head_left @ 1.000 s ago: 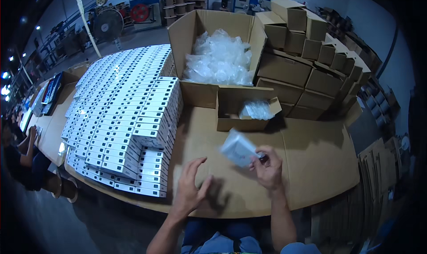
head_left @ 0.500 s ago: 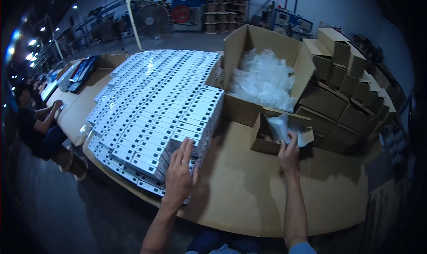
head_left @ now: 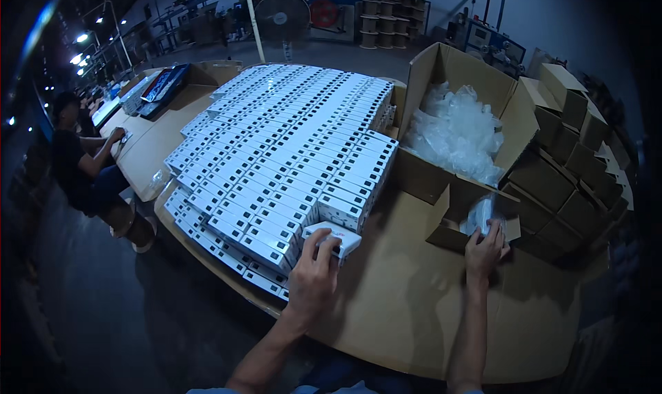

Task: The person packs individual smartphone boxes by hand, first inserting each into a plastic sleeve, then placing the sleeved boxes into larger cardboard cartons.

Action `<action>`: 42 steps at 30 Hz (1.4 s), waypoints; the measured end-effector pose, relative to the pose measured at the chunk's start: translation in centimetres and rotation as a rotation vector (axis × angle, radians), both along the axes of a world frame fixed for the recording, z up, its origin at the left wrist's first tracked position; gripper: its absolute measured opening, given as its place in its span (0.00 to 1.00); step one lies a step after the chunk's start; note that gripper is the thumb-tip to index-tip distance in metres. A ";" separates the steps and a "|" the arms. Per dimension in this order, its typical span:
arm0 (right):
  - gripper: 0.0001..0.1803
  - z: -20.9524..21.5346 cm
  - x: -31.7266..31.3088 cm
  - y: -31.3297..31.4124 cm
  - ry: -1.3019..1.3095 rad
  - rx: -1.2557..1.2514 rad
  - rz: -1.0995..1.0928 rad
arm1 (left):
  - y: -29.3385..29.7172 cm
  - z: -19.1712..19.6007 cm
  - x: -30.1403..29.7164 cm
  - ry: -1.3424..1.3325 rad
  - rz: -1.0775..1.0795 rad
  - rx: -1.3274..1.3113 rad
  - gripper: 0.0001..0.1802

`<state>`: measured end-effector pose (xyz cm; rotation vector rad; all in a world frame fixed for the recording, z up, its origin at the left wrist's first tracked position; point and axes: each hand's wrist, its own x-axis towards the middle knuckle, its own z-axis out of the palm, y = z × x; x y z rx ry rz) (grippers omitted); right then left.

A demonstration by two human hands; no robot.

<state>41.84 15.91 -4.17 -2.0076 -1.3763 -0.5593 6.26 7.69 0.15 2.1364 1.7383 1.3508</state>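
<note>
My left hand point(head_left: 312, 280) has its fingers closed on a small white box point(head_left: 339, 238), which sits tilted at the near right corner of a big stack of white boxes point(head_left: 276, 142). Each box in the stack has a dark square on its end. Over on the right, my right hand point(head_left: 485, 248) grips a clear plastic bag point(head_left: 482, 211) inside a small open brown carton point(head_left: 439, 223). The bag's lower part is hidden by the carton and my fingers; I cannot make out what is in it.
Behind the small carton stands a large open carton point(head_left: 426, 83) heaped with clear plastic bags point(head_left: 455, 128). Folded brown cartons point(head_left: 552, 180) are piled at the right. Brown cardboard covers the table point(head_left: 393, 304). A co-worker point(head_left: 79, 152) sits at the far left.
My left hand has gone from lying spread over the stack's corner to holding one white box. My right hand has pushed the plastic bag lower into the small carton. The view has shifted left.
</note>
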 end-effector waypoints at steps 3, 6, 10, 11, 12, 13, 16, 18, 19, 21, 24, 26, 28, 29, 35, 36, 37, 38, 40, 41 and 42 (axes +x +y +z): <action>0.18 -1.1 0.5 0.7 -0.026 -0.002 0.020 | -1.6 0.7 0.0 -0.116 -0.067 0.043 0.23; 0.16 -0.6 0.4 1.0 0.036 -0.100 0.028 | -3.1 1.1 0.5 -0.254 -0.132 0.036 0.23; 0.15 0.5 -0.1 1.5 0.062 -0.211 -0.018 | -5.5 0.2 2.3 -0.406 -0.215 -0.041 0.18; 0.14 0.7 -0.7 2.0 0.087 -0.255 -0.029 | -5.9 -1.4 2.6 -0.528 -0.221 -0.077 0.16; 0.14 0.7 -0.8 2.3 0.088 -0.254 -0.036 | -6.2 -2.5 3.2 -0.654 -0.233 -0.115 0.14; 0.12 0.5 -0.9 2.5 0.091 -0.260 -0.056 | -6.6 -3.4 4.0 -0.776 -0.226 -0.142 0.16; 0.08 -1.4 1.5 2.8 0.077 -0.249 -0.096 | -7.1 -3.9 7.0 -1.063 -0.282 -0.222 0.23; 0.09 0.1 1.2 2.2 0.092 -0.286 -0.130 | -7.2 -4.3 8.3 -1.134 -0.310 -0.246 0.27; 0.11 1.2 0.4 1.1 0.072 -0.339 -0.111 | -7.2 -4.6 8.7 -1.206 -0.337 -0.254 0.30; 0.17 1.7 -1.1 -1.4 0.091 -0.220 0.112 | -7.0 -5.8 9.1 -1.228 -0.370 -0.262 0.32; 0.25 1.3 -3.8 -7.3 0.771 -0.159 0.683 | -6.3 -5.2 10.2 -1.309 -0.361 -0.343 0.29; 0.30 -1.8 -3.3 -11.7 1.595 -0.324 1.043 | -5.6 -5.3 11.9 -1.324 -0.322 -0.353 0.27; 0.33 -0.3 -6.1 -13.9 1.434 -0.163 1.101 | -4.9 -5.6 13.2 -1.314 -0.333 -0.395 0.24; 0.33 0.0 -6.5 -14.3 1.432 -0.143 1.093 | -4.5 -5.7 13.9 -1.311 -0.320 -0.431 0.21; 0.23 -0.2 -3.5 -14.6 1.460 0.043 0.859 | 3.8 -3.0 16.3 -0.933 -0.319 -0.257 0.06; 0.23 -0.5 -2.8 -14.6 1.455 0.057 0.863 | 6.0 -1.7 16.7 -0.829 -0.300 -0.164 0.06; 0.18 -0.9 -2.0 -14.5 1.336 0.027 0.841 | 9.0 -0.2 17.2 -0.718 -0.315 -0.006 0.06; 0.13 -1.1 -1.4 -14.2 1.217 -0.002 0.812 | 12.0 1.6 17.8 -0.606 -0.328 0.149 0.07; 0.09 -0.2 -0.9 -14.0 1.180 0.014 0.714 | 17.3 5.3 19.3 -0.485 -0.347 0.074 0.08; 0.10 -0.7 -0.4 -14.3 1.147 0.010 0.676 | 20.6 6.3 20.5 -0.377 -0.386 0.160 0.09; 0.11 -0.8 -0.1 -14.2 1.117 0.001 0.659 | 24.0 7.0 21.1 -0.261 -0.404 0.256 0.10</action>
